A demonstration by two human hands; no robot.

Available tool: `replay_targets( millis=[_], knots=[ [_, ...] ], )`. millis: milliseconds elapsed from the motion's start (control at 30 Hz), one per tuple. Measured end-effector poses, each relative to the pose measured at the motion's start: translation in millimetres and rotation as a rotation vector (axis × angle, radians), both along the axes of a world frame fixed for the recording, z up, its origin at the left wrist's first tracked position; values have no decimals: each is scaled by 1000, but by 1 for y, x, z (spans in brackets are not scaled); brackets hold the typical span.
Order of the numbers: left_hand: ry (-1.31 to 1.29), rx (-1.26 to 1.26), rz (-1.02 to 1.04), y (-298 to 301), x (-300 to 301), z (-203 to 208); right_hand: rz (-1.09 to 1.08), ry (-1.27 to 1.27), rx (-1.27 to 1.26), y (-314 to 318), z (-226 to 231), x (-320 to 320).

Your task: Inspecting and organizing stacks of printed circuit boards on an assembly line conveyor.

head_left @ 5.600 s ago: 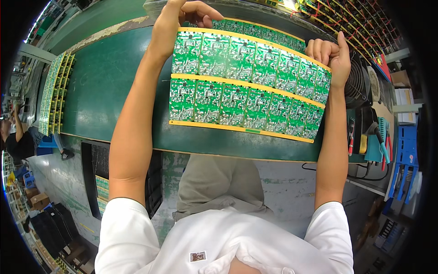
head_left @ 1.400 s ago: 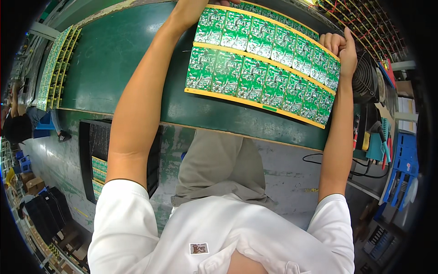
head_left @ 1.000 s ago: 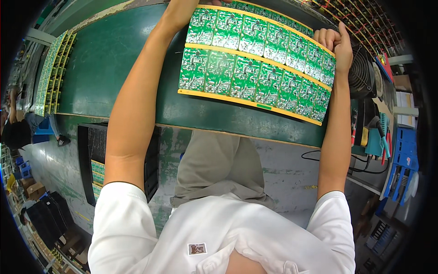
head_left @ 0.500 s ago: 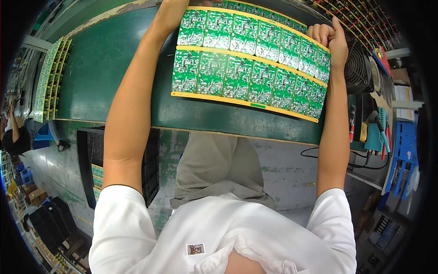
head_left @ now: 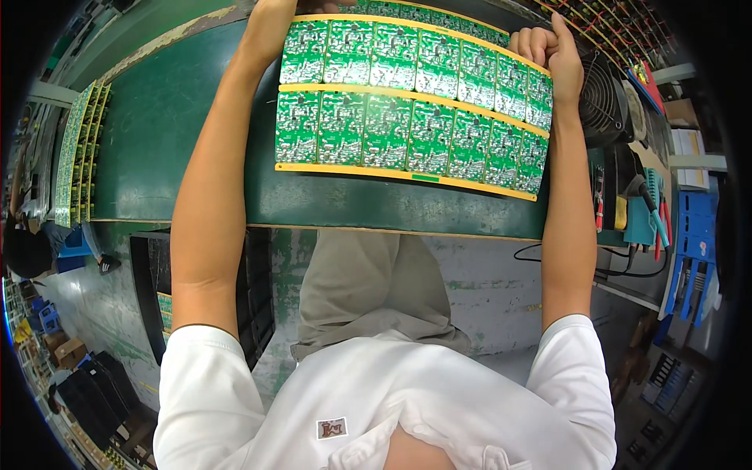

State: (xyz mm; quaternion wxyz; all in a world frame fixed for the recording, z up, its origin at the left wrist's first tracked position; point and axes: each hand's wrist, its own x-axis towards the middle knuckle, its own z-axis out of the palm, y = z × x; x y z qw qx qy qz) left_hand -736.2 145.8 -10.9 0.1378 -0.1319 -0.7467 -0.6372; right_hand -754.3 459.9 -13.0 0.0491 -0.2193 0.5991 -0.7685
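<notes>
A large green circuit board panel (head_left: 364,125) with yellow strips spans the space between my hands, tilted with its solder side toward me. It is made up of two rows of small boards. My left hand (head_left: 274,27) is at its far left corner, the fingers partly cut off by the top of the picture and closed at the edge. My right hand (head_left: 558,59) grips the far right edge with curled fingers, the thumb pointing up. Behind the panel, another green board panel (head_left: 415,12) shows in part.
The green workbench (head_left: 168,133) lies beneath. At its left end stand several upright board panels (head_left: 78,153). On the right are a black fan (head_left: 601,102), red-handled pliers (head_left: 599,211) and a teal tool holder (head_left: 642,219). A black crate (head_left: 149,274) stands below the bench.
The whole view has shifted and turned slightly. In the picture, the panel and both my hands sit a little farther left; the grip looks the same.
</notes>
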Motion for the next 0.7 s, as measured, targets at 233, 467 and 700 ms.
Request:
replay_targets(
  millis=[233,467,700],
  knots=[
    [-94,102,-40,-15,-18,-17,-11,9,-27,-4,0,-4],
    [-155,137,-22,-5,-2,1,24,-12,-100,-4,-3,-11],
    [-106,101,-34,-7,-5,-2,-3,-29,-77,-4,-1,-10]
  ],
)
